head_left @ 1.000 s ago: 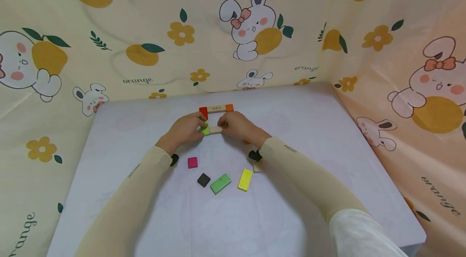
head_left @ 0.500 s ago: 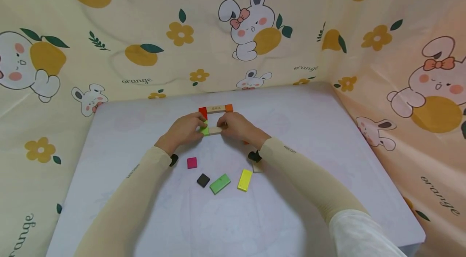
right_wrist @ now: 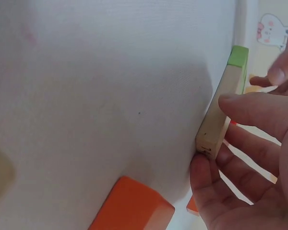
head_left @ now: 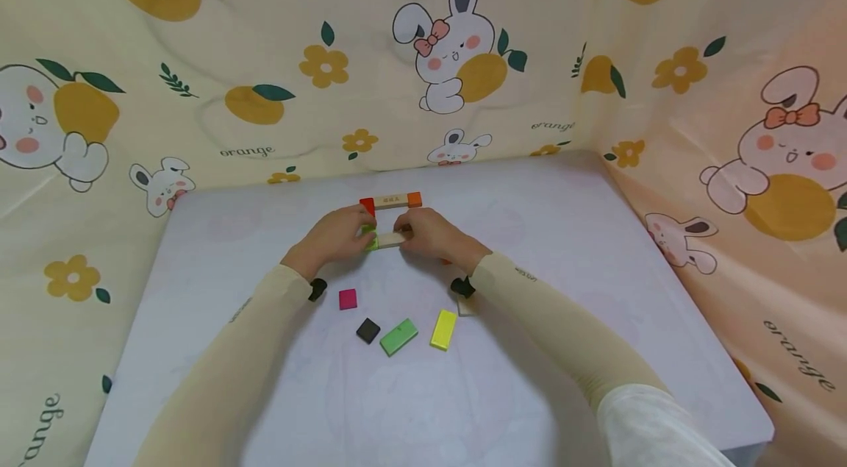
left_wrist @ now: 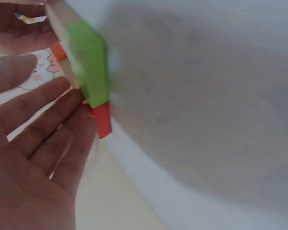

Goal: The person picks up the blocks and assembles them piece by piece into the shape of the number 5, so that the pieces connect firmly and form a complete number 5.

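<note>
A light green block [left_wrist: 92, 64] and a red block [left_wrist: 102, 120] stand end to end, forming the left side of a rectangle of blocks on the table. My left hand [head_left: 334, 235] touches them from the left, its fingers nearly straight and the fingertips at the blocks' side. A plain wooden block [right_wrist: 218, 110] meets the green one at its front end. My right hand [head_left: 433, 232] pinches this wooden block, with the thumb on its near face and fingers at its end. Behind, a wooden block with printed characters [head_left: 392, 201] runs between the red block and an orange block [head_left: 415, 199].
In front of the hands lie a pink block [head_left: 347, 298], a black block [head_left: 367, 331], a green block [head_left: 399, 337] and a yellow block [head_left: 443, 329]. A pale wooden block [head_left: 466, 307] and another orange block [right_wrist: 132, 206] are partly hidden under my right arm. A patterned cloth [head_left: 284, 62] surrounds the table.
The head view has shifted slightly. Both hands stay at the same blocks, and the loose blocks have not moved.
</note>
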Demonstrator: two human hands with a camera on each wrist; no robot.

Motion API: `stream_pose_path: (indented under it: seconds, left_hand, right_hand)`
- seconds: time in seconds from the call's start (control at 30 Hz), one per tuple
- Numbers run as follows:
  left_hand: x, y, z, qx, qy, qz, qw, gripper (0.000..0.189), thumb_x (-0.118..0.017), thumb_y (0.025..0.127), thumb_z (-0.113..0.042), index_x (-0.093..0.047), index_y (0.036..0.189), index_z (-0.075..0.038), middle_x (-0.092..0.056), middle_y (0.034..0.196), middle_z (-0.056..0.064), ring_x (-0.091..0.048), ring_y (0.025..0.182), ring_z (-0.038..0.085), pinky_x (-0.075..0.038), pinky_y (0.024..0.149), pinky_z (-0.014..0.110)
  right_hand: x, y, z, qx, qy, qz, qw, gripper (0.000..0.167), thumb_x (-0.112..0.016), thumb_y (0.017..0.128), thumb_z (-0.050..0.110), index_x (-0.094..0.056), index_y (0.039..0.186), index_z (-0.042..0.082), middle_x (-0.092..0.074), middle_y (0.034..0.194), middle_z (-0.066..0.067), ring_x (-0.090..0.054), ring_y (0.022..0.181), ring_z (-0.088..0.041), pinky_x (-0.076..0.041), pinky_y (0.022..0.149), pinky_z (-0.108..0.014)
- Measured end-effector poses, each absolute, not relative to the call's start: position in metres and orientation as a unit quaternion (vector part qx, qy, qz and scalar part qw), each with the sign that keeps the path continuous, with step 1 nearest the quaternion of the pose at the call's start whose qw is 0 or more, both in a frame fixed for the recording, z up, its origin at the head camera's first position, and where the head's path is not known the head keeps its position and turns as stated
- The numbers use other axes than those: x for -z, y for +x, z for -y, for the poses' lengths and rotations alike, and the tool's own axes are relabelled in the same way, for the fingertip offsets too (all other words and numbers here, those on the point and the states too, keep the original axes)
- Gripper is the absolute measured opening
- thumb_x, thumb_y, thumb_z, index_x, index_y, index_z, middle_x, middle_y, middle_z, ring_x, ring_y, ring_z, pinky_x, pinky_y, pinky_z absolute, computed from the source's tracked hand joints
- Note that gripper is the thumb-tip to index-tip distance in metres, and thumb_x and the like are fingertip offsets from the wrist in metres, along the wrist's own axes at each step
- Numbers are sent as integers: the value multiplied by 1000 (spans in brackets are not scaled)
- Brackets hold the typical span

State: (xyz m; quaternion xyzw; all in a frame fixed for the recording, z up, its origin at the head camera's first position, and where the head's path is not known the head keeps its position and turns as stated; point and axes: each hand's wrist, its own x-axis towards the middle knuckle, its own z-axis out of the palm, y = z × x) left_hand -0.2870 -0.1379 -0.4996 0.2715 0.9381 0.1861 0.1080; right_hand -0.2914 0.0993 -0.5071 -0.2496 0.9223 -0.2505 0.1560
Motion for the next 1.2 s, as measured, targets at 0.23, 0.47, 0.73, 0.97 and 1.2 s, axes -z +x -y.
stream_pose_path:
  seconds: [0.23, 0.47, 0.73, 0.97, 1.2]
  left_hand:
    - [500, -300, 135, -258, 219, -932, 133, 33, -53, 111, -9, -71, 136, 2, -69, 134, 17, -61, 118, 32, -48, 110, 52]
    - [499, -302, 141, -378, 157, -905, 118, 32, -53, 113, -12, -72, 137, -5, -63, 144, 14, -57, 130, 33, -45, 114, 53]
    - [494, -257, 136, -276, 279, -916, 81, 35, -56, 107, -3, -71, 139, -2, -57, 146, 16, -53, 135, 35, -45, 116, 53]
    - [511, -228, 123, -125, 358, -924, 54, 48, -57, 107, -8, -59, 155, -8, -49, 158, 17, -44, 148, 35, -42, 120, 48]
    - [519, -227, 123, -119, 362, -922, 70, 54, -56, 106, -9, -52, 160, -6, -44, 164, 19, -40, 152, 39, -37, 122, 53]
  right_hand:
    - [509, -293, -100, 255, -246, -921, 162, 37, -82, 95, 9, -76, 131, 7, -74, 118, -2, -61, 100, -19, -52, 95, -34]
    - [509, -292, -103, 258, -248, -919, 166, 39, -83, 96, 11, -75, 134, 7, -73, 121, -3, -60, 102, -20, -51, 97, -35]
    - [509, -293, -105, 255, -261, -917, 161, 39, -82, 95, 9, -75, 133, 6, -73, 119, -3, -60, 102, -20, -52, 96, -34]
    - [507, -292, -107, 251, -260, -920, 156, 38, -82, 96, 11, -75, 133, 6, -73, 124, -4, -62, 106, -19, -52, 98, -35]
    - [508, -292, -107, 251, -263, -917, 164, 41, -82, 97, 13, -73, 136, 6, -71, 128, -6, -61, 113, -21, -51, 103, -38]
